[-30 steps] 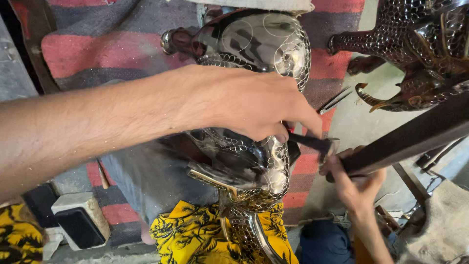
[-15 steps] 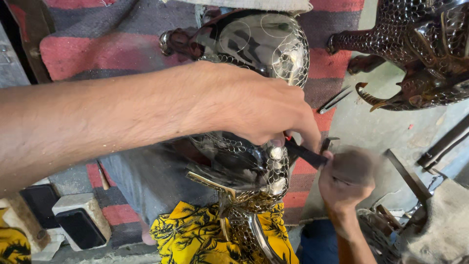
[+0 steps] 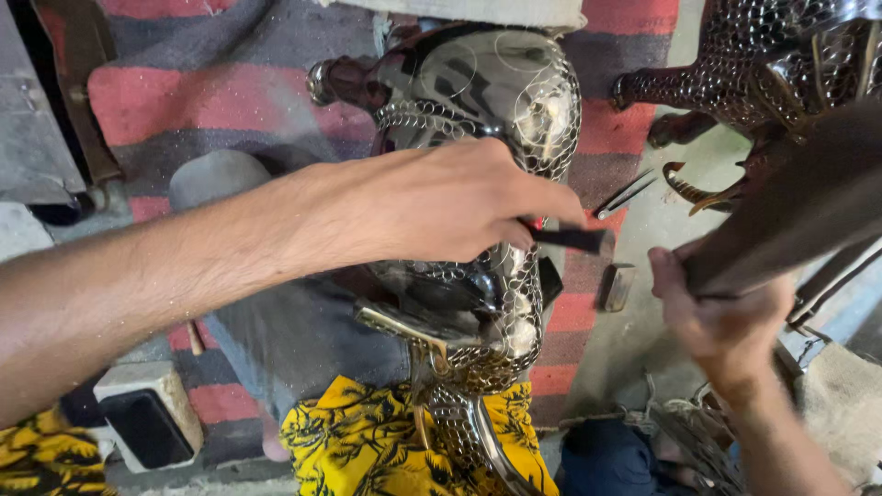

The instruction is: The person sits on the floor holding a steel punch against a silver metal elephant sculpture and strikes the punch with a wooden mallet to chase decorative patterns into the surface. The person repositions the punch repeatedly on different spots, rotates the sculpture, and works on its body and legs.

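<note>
Punch [image 3: 570, 239] between left fingers [image 3: 514, 216]

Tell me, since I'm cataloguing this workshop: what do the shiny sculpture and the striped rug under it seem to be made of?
The sculpture looks like polished metal: mirror-like reflections, raised wire scale patterning, and brass-coloured trim lower down. The striped rug appears to be woven textile, matte and coarse, in red and grey bands. The exact alloy or fibre cannot be told.

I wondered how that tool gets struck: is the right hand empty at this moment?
No, the right hand is closed around a dark handle, raised beside the metal figure where the left hand holds a thin dark tool.
</note>
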Tool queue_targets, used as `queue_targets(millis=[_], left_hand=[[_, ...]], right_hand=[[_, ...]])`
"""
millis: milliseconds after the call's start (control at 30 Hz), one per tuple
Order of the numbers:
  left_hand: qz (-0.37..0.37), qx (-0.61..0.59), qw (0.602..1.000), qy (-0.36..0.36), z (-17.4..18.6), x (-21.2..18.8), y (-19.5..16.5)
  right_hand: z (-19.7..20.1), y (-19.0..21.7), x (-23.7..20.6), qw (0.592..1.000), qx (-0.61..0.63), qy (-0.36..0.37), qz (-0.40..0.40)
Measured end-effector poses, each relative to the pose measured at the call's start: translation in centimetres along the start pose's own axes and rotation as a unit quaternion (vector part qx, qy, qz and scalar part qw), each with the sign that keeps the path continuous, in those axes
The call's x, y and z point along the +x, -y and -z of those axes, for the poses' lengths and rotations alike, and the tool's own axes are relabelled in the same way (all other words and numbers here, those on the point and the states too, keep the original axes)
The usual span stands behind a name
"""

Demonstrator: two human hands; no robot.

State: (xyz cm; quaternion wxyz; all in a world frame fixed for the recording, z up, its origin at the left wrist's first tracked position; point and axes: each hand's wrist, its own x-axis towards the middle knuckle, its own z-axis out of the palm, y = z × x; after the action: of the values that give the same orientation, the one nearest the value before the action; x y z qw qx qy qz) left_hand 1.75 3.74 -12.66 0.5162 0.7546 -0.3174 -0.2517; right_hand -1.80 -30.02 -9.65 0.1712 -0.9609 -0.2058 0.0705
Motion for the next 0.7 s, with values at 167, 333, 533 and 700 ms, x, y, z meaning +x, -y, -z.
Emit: queue_targets(millis=[167,333,533,700], left_hand=[[-0.098,-0.053,0.978,-0.174,-1.3,-2.2,1.2],[-0.01,-0.095,0.967,-0.235,-3.0,-4.2,1.7],[0.113,-0.084,0.967,-0.211,-4.2,-4.7,2.0],[0.036,-0.218,0.929,-0.298,-5.6,-5.2,2.4]], right_hand=[[3.8,1.0,5.1,0.996,-0.016,0.067,0.048],[4.8,3.3,10.2,0.982,0.147,0.121,0.0],[5.9,6.8,15.2,0.934,-0.221,0.21,0.188],[6.6,9.3,16.6,0.932,-0.173,0.24,0.21]])
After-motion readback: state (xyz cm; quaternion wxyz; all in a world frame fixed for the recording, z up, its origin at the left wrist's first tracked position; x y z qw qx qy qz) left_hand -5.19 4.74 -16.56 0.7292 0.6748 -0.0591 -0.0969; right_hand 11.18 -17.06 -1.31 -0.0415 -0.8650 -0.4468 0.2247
